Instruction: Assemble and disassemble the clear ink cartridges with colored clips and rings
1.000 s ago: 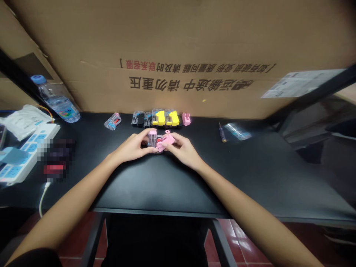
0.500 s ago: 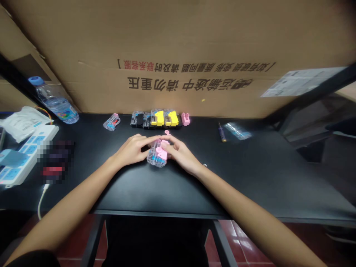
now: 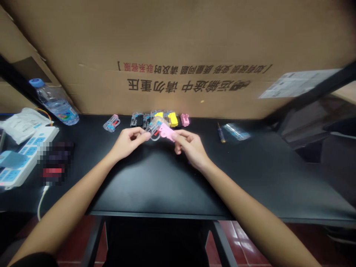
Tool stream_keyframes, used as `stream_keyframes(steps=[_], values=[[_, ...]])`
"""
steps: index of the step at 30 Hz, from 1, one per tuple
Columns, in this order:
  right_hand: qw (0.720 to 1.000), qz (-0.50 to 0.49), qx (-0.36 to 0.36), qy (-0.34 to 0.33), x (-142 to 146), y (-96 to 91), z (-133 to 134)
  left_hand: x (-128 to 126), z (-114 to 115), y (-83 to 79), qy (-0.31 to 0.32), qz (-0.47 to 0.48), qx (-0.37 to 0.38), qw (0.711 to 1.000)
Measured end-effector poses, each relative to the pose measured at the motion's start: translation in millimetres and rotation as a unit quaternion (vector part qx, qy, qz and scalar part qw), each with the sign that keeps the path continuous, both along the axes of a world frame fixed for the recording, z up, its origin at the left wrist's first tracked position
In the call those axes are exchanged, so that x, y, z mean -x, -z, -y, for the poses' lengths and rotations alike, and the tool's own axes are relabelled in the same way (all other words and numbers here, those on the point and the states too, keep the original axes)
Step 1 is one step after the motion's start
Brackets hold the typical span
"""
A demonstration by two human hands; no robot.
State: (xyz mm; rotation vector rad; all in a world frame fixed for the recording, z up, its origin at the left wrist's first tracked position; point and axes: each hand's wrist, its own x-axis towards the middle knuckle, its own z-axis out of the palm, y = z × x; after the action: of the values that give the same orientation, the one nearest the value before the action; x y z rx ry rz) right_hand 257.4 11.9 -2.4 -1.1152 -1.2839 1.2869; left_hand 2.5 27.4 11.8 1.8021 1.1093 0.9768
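Both my hands hold a small toy gun (image 3: 167, 132) just above the black table, with a clear body, a red trigger part and a pink grip. My left hand (image 3: 129, 143) pinches the clear end between thumb and fingers. On the other side, the pink grip is pinched by my right hand (image 3: 192, 147). Behind it stands a row of similar clear toys, two with yellow grips (image 3: 172, 120) and others with black parts (image 3: 137, 119), partly hidden by the held one. A pink piece (image 3: 185, 119) stands at the row's right end.
Another clear toy (image 3: 111, 123) lies to the left. A screwdriver (image 3: 221, 133) and a clear plastic bag (image 3: 237, 132) lie at right. A water bottle (image 3: 57, 104) and a white power strip (image 3: 30, 155) are on the left. The cardboard (image 3: 178, 48) walls off the back.
The toy gun has been lifted and moved away from me. It was a folded block with the pink part on top; now the pink grip is swung out from the clear body.
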Motion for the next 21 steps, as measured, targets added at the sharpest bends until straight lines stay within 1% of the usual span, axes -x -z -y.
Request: stream_keyframes(steps=[1,2,3,6,7,8,9,12,13,14,15,18,19,21], values=[[1.000,-0.009,-0.009,0.025,0,0.0,0,0,0,0.0,-0.006,-0.003,-0.005,1.000],[0.999,-0.008,-0.013,0.033,0,0.1,0,-1,1,0.6,0.000,-0.014,-0.007,1.000],[1.000,0.005,-0.013,0.024,1,0.1,2,-2,2,1.6,0.013,-0.030,-0.006,0.999],[0.995,0.078,0.006,-0.058,6,-0.3,6,-6,5,4.9,0.061,-0.076,0.001,0.995],[0.992,0.097,0.009,-0.078,7,-0.9,6,-5,5,5.2,0.069,-0.086,0.001,0.994],[0.992,0.102,0.008,-0.077,6,-1.5,5,-4,4,5.1,0.067,-0.091,-0.002,0.994],[0.994,0.097,0.002,-0.059,5,-2.2,4,-2,2,4.5,0.057,-0.091,-0.006,0.994],[0.998,0.057,-0.022,0.025,0,-2.9,-1,3,-3,3.2,0.007,-0.076,-0.015,0.997],[0.998,0.050,-0.025,0.037,-1,-2.4,-1,4,-3,3.6,-0.001,-0.071,-0.013,0.997],[0.998,0.053,-0.025,0.028,0,-1.4,0,3,-3,4.6,0.004,-0.072,-0.009,0.997],[0.998,0.063,-0.021,0.003,1,-0.1,1,1,-2,6.0,0.018,-0.076,-0.005,0.997],[0.992,0.091,0.000,-0.088,10,4.6,9,-8,4,10.6,0.067,-0.093,0.004,0.993],[0.990,0.091,0.006,-0.104,13,6.1,11,-10,6,11.6,0.073,-0.096,0.006,0.993],[0.990,0.080,0.013,-0.111,15,8.3,12,-13,8,12.1,0.072,-0.096,0.006,0.993]])
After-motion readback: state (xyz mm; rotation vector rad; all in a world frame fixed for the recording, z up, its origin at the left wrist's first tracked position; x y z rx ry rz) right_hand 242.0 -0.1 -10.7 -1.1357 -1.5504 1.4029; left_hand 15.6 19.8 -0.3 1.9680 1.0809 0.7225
